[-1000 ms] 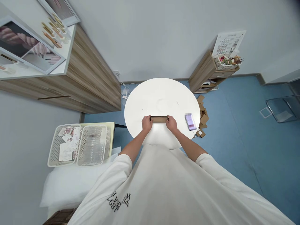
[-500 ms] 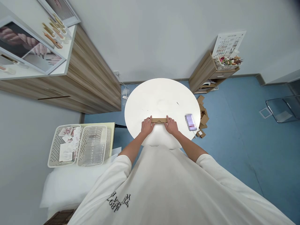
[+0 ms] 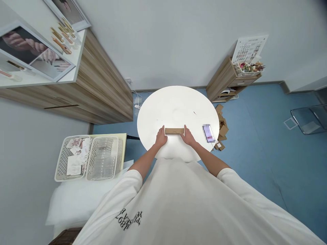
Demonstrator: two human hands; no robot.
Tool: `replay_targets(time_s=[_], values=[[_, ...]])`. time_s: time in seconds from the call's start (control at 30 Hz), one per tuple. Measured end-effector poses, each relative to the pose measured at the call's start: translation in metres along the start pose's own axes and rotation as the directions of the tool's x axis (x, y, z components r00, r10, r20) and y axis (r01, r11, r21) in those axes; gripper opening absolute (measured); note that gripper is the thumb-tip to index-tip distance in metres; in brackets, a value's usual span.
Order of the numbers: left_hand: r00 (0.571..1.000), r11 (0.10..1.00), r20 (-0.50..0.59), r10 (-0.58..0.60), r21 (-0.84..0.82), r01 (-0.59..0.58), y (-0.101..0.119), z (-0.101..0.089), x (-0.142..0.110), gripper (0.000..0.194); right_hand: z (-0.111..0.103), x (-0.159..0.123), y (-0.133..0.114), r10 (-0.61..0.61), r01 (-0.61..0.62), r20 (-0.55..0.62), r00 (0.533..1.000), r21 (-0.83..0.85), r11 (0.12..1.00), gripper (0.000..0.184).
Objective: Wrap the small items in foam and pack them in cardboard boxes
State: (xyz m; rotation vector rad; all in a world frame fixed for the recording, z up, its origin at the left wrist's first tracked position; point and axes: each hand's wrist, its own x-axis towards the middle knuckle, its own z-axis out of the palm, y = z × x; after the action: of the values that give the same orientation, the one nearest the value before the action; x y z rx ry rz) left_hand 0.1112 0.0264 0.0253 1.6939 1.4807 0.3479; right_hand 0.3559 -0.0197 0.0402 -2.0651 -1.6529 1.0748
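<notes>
A narrow brown cardboard box (image 3: 174, 131) lies closed on the white round table (image 3: 176, 98), its long side toward me. My left hand (image 3: 161, 136) is at the box's left end, fingers stretched forward alongside it and thumb near the front corner. At the right end, my right hand (image 3: 188, 136) mirrors this, its fingers extended past the edge and the thumb by the near corner. Whether the palms press on the box ends is too small to make out. A phone-like purple item (image 3: 208, 133), blurred by pixels, lies to the right.
Flattened and folded cardboard boxes (image 3: 222, 129) lie on the floor right of the table. Two white baskets (image 3: 88, 160) with cards and clear plastic cases stand at the left. A wooden cabinet (image 3: 107, 81) rises behind them, a small one (image 3: 219, 78) at back right.
My fingers have come off the box's top corners and moved outward to its two ends. More of the box's top and front now shows. The view has shifted slightly.
</notes>
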Motion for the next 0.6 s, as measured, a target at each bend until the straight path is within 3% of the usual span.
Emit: replay_targets(time_s=[0.1, 0.17, 0.43, 0.6], values=[[0.996, 0.978, -0.006, -0.087, -0.191, 0.085, -0.001, 0.000, 0.001, 0.085, -0.002, -0.005, 0.001, 0.053, -0.045, -0.043, 0.998, 0.172, 0.984, 0.072], [0.997, 0.967, 0.025, -0.074, -0.244, 0.078, -0.001, 0.001, -0.001, 0.081, -0.001, -0.010, 0.000, 0.069, -0.056, -0.044, 0.997, 0.241, 0.969, 0.070], [1.000, 0.950, -0.004, -0.004, -0.311, 0.003, -0.013, 0.012, -0.037, 0.054, 0.018, -0.047, 0.006, 0.125, -0.102, -0.052, 0.991, 0.324, 0.941, 0.073], [0.990, 0.951, 0.091, -0.108, -0.281, 0.129, -0.030, 0.016, -0.058, 0.058, 0.034, -0.068, 0.018, 0.190, -0.186, 0.015, 0.982, 0.304, 0.935, 0.071]])
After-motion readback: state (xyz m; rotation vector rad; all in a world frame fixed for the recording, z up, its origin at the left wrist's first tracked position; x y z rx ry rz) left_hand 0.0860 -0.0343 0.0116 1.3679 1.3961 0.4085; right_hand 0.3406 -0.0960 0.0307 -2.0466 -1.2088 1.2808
